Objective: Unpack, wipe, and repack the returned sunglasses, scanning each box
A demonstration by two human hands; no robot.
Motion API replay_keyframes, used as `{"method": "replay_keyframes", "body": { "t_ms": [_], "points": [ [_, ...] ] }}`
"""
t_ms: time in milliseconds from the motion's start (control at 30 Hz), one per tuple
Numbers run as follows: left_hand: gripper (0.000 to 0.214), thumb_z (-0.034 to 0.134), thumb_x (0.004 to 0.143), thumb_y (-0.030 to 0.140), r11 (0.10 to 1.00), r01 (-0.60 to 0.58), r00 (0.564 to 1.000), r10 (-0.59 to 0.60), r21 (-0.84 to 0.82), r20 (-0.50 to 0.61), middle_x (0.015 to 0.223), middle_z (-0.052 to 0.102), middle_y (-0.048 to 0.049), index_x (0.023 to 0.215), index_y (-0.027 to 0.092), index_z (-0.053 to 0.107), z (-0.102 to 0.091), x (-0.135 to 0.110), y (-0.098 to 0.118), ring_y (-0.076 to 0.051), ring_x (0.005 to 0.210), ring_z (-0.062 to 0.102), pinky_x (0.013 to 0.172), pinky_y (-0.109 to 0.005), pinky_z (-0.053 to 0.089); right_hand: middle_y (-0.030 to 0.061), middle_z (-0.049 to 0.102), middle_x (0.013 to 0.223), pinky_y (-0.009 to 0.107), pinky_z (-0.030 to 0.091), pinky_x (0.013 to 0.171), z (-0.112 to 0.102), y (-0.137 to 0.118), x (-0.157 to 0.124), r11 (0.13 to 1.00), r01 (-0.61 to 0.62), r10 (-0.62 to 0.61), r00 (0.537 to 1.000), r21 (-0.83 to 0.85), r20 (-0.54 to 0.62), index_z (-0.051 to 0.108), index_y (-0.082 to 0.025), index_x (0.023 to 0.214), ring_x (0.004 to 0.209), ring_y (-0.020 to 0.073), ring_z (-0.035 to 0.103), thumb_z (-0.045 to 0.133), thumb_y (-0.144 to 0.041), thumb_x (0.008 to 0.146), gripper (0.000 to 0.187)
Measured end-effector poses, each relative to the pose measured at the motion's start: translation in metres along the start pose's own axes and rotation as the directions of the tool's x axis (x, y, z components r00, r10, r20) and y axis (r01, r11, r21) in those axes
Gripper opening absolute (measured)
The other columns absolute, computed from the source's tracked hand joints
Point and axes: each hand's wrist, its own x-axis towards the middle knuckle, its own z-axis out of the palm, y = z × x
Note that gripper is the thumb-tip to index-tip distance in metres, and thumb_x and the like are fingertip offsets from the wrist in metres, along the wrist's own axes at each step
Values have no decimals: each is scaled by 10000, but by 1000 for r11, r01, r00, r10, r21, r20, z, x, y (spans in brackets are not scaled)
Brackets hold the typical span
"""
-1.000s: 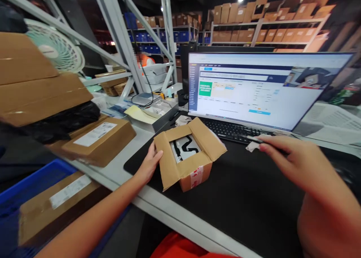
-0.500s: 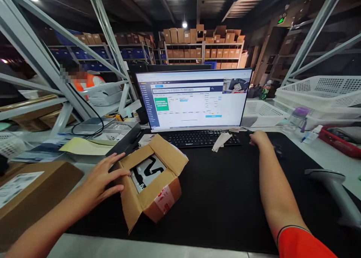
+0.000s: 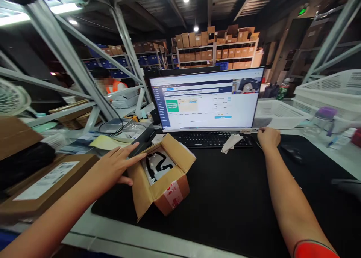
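Note:
An open cardboard box (image 3: 171, 198) stands on the black desk mat (image 3: 220, 190), its flaps folded outward and red-printed tape on its front. Inside lies a grey-white package (image 3: 159, 164) with a bold black zigzag print. My left hand (image 3: 120, 164) rests at the box's left flap, fingers spread, the index finger reaching over the edge. Beyond the right end of the black keyboard (image 3: 208, 139), my right hand (image 3: 269, 138) is closed with its fingers curled down. Whatever those fingers hold, if anything, is hidden.
A monitor (image 3: 205, 104) stands behind the keyboard, with a crumpled paper strip (image 3: 231, 142) on the keys. A mouse (image 3: 291, 154) lies at right. White baskets (image 3: 282, 113) line the right back. A labelled carton (image 3: 53, 179) sits at left. Someone in an orange vest (image 3: 113, 86) is behind the frame.
The view has turned left, so the desk items appear shifted right. My left index finger now extends further over the box edge. My right hand remains beside the keyboard's end.

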Motion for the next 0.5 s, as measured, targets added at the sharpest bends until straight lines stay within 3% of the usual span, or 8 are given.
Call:
{"method": "replay_keyframes", "body": {
  "t_ms": [100,167,200,267,333,400,433,500],
  "points": [
    [1177,967,462,469,995,80,996,-82,63,33,1659,302,-165,1514,336,457,-14,4,7,-477,1461,360,1179,-585,293,267,688,1063,581,424,991,10,-31,17,997,-50,56,992,54,-117,709,-2,1078,1108,365,604,504,-158,963,282],
    [1319,960,437,556,989,142,982,-146,36,117,1660,268,-214,1575,294,345,-16,6,6,-495,1470,331,1168,-585,309,265,689,1078,608,361,1034,5,-67,14,976,110,-68,974,189,-216,712,-28,1111,1149,389,572,465,-159,955,320],
    [1388,952,440,581,986,168,972,-166,2,165,1660,249,-237,1604,266,265,-14,7,4,-496,1476,320,1166,-578,317,253,691,1069,620,355,1036,-2,-87,7,925,252,-173,946,285,-273,716,-57,1107,1138,395,574,476,-187,956,311],
    [1468,930,483,610,984,157,968,-135,-89,209,1663,212,-259,1631,217,103,-6,8,-3,-463,1508,274,1192,-537,298,157,734,1014,522,459,981,-21,-127,-18,818,443,-395,896,368,-201,735,-182,1055,1044,323,625,516,-248,972,243],
    [1526,919,493,628,978,133,974,-99,-161,202,1672,158,-269,1630,196,-3,7,8,-11,-441,1537,210,1218,-524,254,62,754,965,399,541,880,-41,-163,-49,681,568,-597,796,463,-99,736,-240,1006,950,234,667,552,-272,977,189],
    [1582,925,448,648,967,144,975,-102,-210,199,1675,111,-283,1625,187,-25,21,10,-20,-457,1548,144,1227,-562,207,76,750,1082,388,551,923,-55,-193,-79,449,571,-796,606,687,17,714,-218,1133,1034,220,664,548,-278,993,225],
    [1596,928,417,658,958,157,973,-107,-240,206,1673,101,-291,1625,178,2,29,12,-24,-472,1548,115,1226,-586,185,84,741,1164,405,532,992,-58,-205,-91,375,552,-850,525,744,40,685,-207,1210,1109,223,652,539,-282,1001,266],
    [1564,930,351,680,932,171,973,-109,-320,203,1671,110,-290,1613,178,153,43,16,-30,-501,1543,78,1220,-629,146,103,702,1295,431,481,1091,-58,-226,-106,322,505,-899,429,801,91,632,-182,1312,1252,234,601,498,-284,1021,336]
  ]
}}
